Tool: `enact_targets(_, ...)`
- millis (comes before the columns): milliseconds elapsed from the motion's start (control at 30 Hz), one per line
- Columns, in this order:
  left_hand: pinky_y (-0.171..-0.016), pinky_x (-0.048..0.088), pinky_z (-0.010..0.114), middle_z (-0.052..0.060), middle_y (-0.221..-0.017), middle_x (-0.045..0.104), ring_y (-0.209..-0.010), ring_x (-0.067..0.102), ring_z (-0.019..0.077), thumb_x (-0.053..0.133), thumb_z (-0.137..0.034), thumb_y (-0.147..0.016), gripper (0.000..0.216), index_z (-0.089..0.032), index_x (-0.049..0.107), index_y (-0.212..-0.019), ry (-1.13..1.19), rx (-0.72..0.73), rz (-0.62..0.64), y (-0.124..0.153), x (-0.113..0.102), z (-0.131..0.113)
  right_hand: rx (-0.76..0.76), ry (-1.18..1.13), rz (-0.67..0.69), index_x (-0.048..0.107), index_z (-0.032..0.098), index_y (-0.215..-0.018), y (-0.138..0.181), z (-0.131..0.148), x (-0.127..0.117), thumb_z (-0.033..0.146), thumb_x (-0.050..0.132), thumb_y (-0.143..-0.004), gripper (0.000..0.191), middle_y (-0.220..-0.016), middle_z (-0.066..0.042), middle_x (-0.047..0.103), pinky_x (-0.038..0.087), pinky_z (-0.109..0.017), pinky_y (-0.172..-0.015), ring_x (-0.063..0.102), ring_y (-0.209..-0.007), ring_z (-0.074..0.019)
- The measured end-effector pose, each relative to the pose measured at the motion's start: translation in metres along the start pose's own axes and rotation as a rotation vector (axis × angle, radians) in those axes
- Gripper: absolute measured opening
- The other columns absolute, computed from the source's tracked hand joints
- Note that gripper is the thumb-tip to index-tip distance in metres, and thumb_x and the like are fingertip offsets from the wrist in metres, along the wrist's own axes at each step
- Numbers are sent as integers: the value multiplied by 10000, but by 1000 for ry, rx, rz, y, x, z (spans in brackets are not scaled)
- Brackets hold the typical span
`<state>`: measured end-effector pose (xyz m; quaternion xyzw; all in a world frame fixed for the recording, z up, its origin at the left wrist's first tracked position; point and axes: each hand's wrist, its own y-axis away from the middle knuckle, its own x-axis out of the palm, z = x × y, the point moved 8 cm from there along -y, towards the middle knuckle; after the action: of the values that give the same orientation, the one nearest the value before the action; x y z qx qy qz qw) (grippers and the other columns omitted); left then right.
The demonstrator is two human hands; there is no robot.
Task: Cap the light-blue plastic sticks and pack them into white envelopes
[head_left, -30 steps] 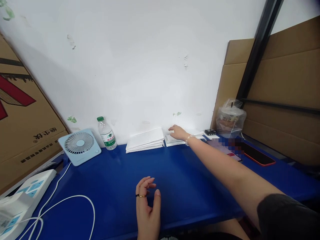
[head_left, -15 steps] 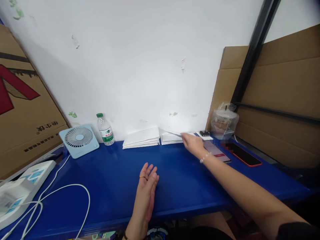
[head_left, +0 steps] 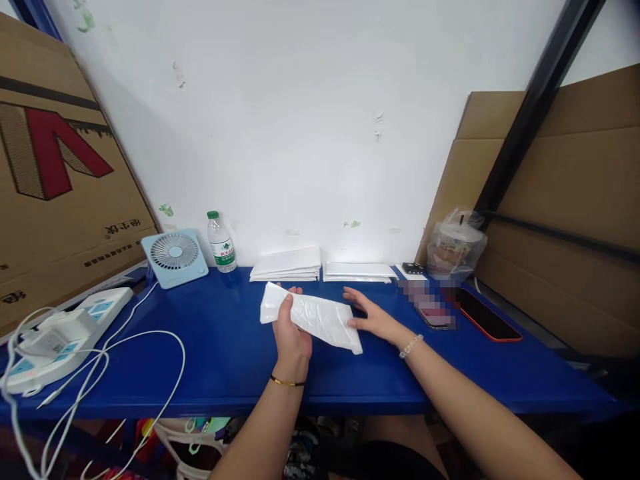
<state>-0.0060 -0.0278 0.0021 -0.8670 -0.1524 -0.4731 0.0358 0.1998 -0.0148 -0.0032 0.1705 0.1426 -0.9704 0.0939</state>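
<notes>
A white folded plastic bag [head_left: 315, 319] lies across the middle of the blue table [head_left: 220, 363]. My left hand [head_left: 290, 330] grips its left part, thumb on top and fingers curled under. My right hand [head_left: 373, 317] lies flat with fingers stretched out, touching the bag's right end. Two stacks of white bags sit against the wall behind: a left stack [head_left: 287, 264] and a right stack [head_left: 357, 271].
A small blue fan [head_left: 175, 257] and a water bottle [head_left: 221, 243] stand at the back left. A white power strip [head_left: 60, 337] with cables lies at the left edge. Two phones [head_left: 483, 315], a small black item [head_left: 413, 268] and a bagged drink cup [head_left: 455, 247] sit on the right. Cardboard flanks both sides.
My right hand drew back from the right stack with one white bag to the table's middle. My left hand rose from resting on the table and took hold of the bag's left part.
</notes>
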Motion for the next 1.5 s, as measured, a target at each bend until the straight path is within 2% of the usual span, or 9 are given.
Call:
enact_targets(133,-836,497,295,2,-974,631,-960,624,162,605,-247,-764,392,-289,549,-1150,63,23,14,-3,12,-6,223,-393,-91,568,210,-1143,-3,-27,-4,410,659,-751,449,-1023,-62,649,478,-356,-851,612,-932,-197)
enact_targets(300,-802,499,302,-2,-872,619,-856,636,158,579,-258,-728,354,-252,557,-1081,112,-22,-13,-10,10,7,329,-869,86,588,163,-995,1,-18,21,342,627,-737,316,-934,-88,683,506,-375,-797,646,-898,-233)
enact_targets(433,-774,500,281,-7,-789,585,-768,624,135,545,-257,-701,258,-197,547,-951,168,-89,-47,-22,3,19,313,-914,88,581,151,-997,2,-11,17,347,667,-709,358,-889,-95,699,514,-379,-776,661,-871,-244)
enact_targets(633,-812,497,294,16,-888,620,-862,634,154,578,-242,-722,281,-212,566,-1001,136,23,-116,-31,-2,7,320,-717,-190,610,153,-831,-6,-35,-2,289,811,-590,343,-794,-39,693,517,-276,-667,651,-706,-168)
enact_targets(867,-907,461,336,13,-1051,631,-1036,597,181,649,-290,-733,410,-273,551,-1130,-5,165,194,-7,82,0,415,-881,-181,569,192,-1007,-14,-48,5,568,374,-855,450,-880,-84,695,530,-357,-634,674,-786,-234)
enact_targets(1067,-941,422,342,54,-1105,621,-1073,571,204,697,-311,-723,400,-213,570,-1091,-252,239,455,23,152,10,491,-981,-345,564,223,-961,-14,-63,-3,465,288,-907,371,-811,-41,698,521,-316,-567,671,-700,-194)
enact_targets(1267,-924,433,349,57,-1078,612,-1042,572,208,706,-337,-714,419,-200,560,-1082,-309,316,498,26,174,1,607,-1074,-311,562,175,-857,-5,-55,5,489,442,-868,337,-588,-30,626,392,-188,-346,541,-414,-113)
enact_targets(1367,-918,436,351,53,-1066,606,-1052,565,217,710,-352,-708,398,-204,572,-1051,-300,335,487,19,177,-7,557,-1002,-291,482,183,-694,-4,-49,4,479,511,-843,333,-424,36,471,178,-142,-263,310,-276,-46)
enact_targets(1500,-902,449,356,52,-1049,601,-1062,565,227,699,-378,-705,371,-197,586,-1009,-270,347,483,8,179,-24,462,-876,-302,418,196,-628,-7,-47,-4,511,573,-803,393,-382,63,395,166,-148,-277,250,-276,-32)
